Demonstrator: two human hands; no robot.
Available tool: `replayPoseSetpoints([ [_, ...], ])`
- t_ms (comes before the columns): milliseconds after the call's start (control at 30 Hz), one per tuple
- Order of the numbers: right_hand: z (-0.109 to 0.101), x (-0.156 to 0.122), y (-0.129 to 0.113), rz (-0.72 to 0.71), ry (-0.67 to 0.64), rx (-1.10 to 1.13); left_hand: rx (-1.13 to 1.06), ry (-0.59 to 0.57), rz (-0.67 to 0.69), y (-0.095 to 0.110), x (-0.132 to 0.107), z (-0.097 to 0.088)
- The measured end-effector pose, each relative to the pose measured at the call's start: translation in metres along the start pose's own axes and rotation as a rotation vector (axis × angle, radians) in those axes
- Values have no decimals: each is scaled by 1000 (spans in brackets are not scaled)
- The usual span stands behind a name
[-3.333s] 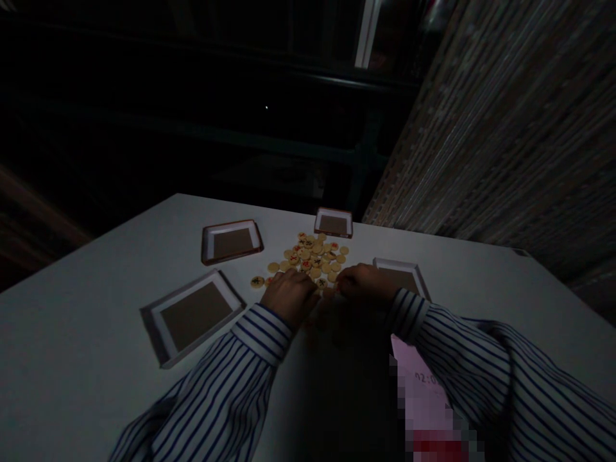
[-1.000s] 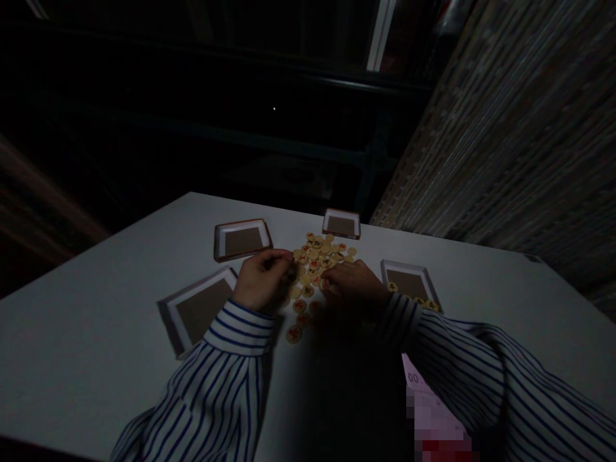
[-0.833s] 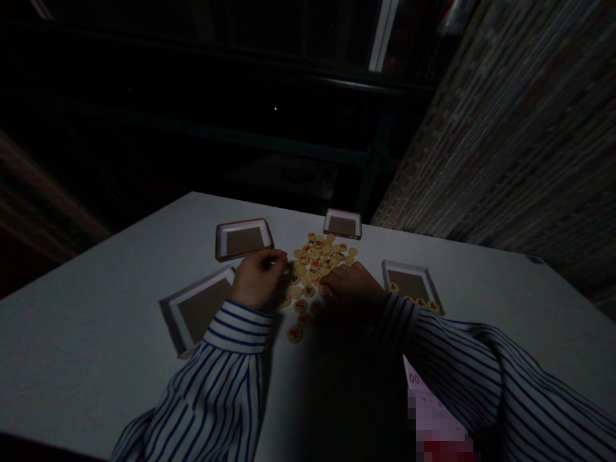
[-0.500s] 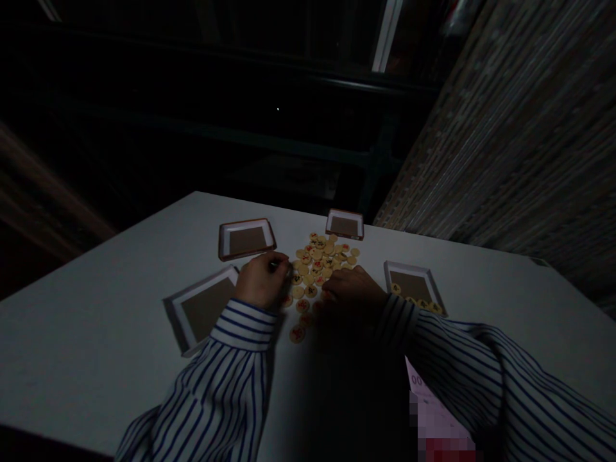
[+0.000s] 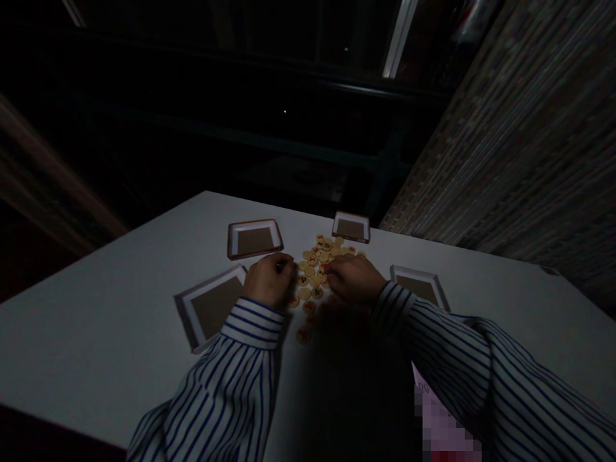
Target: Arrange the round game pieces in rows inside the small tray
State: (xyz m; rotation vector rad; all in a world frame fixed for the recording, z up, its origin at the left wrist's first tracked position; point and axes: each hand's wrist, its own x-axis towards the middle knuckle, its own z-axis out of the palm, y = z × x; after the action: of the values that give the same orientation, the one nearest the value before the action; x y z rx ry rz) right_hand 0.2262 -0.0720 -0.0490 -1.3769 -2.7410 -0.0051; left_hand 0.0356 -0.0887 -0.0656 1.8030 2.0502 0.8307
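Note:
A loose heap of round, pale wooden Chinese chess pieces (image 5: 315, 281) lies on the white table, some face up with red or black characters. My left hand (image 5: 269, 279) rests at the heap's left side, thumb and curled fingers closed together; whatever may be between them is hidden. Over the right part of the heap is my right hand (image 5: 356, 277), its fingers bent down and closed among the pieces. The hand covers the pieces under it, so its grasp cannot be seen. Several red-marked pieces (image 5: 304, 333) lie nearer me, partly in shadow.
Shallow box trays surround the heap: a large one (image 5: 181, 321) at left, a brown-edged one (image 5: 231, 247) behind it, a small one (image 5: 352, 240) at the back, and another (image 5: 437, 285) at right, partly behind my sleeve. A pink printed sheet (image 5: 445, 417) lies front right. A bead-like curtain (image 5: 520, 147) hangs at right.
My right hand has moved forward and slightly left over the heap, covering more of it. The left hand stays beside the pieces. The view has shifted a little; my right sleeve now hides the right tray's pieces.

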Motion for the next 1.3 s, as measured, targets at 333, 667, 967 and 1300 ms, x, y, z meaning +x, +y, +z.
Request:
replayPoseSetpoints([
  [333, 4, 19, -3, 36, -4, -90, 20, 26, -20, -6, 1, 0],
  [667, 6, 19, -5, 24, 4, -133, -12, 63, -57, -9, 3, -6],
  [967, 3, 18, -5, 38, -3, -120, 7, 103, -121, -10, 3, -12],
  [1300, -4, 64, -16, -28, 40, 25, 16, 115, -99, -15, 3, -10],
])
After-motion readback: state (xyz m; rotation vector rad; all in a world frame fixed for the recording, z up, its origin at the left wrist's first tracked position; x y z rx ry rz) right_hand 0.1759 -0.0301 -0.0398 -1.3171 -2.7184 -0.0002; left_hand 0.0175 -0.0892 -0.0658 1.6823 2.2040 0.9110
